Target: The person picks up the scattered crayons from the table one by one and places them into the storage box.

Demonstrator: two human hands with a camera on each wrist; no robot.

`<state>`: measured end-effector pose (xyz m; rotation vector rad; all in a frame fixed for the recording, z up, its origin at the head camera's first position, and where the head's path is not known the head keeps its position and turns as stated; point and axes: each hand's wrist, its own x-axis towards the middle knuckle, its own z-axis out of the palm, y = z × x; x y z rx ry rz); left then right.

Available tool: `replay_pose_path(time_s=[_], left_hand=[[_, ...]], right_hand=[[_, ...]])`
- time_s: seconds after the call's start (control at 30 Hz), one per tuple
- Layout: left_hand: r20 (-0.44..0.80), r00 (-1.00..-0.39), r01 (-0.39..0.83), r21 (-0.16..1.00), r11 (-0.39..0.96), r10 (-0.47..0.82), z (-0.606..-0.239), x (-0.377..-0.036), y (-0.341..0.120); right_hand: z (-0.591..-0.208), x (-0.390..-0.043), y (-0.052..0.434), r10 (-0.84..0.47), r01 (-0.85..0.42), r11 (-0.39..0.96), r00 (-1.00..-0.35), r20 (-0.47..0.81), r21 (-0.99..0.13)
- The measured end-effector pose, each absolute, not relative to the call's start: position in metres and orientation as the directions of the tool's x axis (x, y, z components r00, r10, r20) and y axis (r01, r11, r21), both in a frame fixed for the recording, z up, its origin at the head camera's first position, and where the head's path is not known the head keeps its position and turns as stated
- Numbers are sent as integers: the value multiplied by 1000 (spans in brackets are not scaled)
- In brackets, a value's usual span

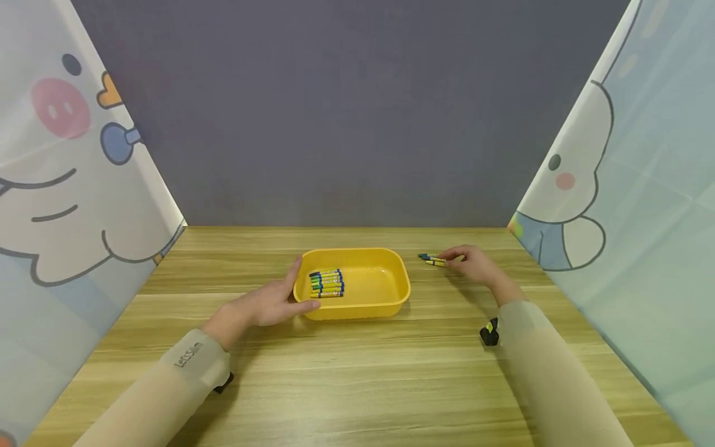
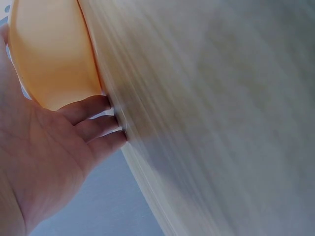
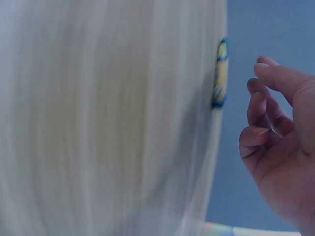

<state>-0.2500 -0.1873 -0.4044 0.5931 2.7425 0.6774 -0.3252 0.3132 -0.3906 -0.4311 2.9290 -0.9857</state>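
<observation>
crayons (image 1: 434,259) lie loose at the right hand (image 1: 473,263) fingertips, fingers curled, empty; pinch one cleanly. left hand (image 1: 267,304), open, braces the yellow tray (image 1: 391,301) on the bench (image 1: 357,379).

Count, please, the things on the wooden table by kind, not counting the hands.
Yellow tray: 1
Clusters of crayons: 2, one inside the tray, one loose on the table by the right hand; single crayons are too small to count.
Total: 3
</observation>
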Motion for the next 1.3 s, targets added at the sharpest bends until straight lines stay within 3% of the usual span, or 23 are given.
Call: replay_pose_path(time_s=[0.33, 1.3], left_hand=[[-159, -881, 315, 502, 805, 445, -403, -249, -187], [-166, -885, 306, 498, 811, 436, -405, -251, -188]], right_hand=[[-403, -336, 334, -240, -187, 795, -971, -16, -577], [-402, -337, 315, -281, -257, 777, -958, 49, -574]])
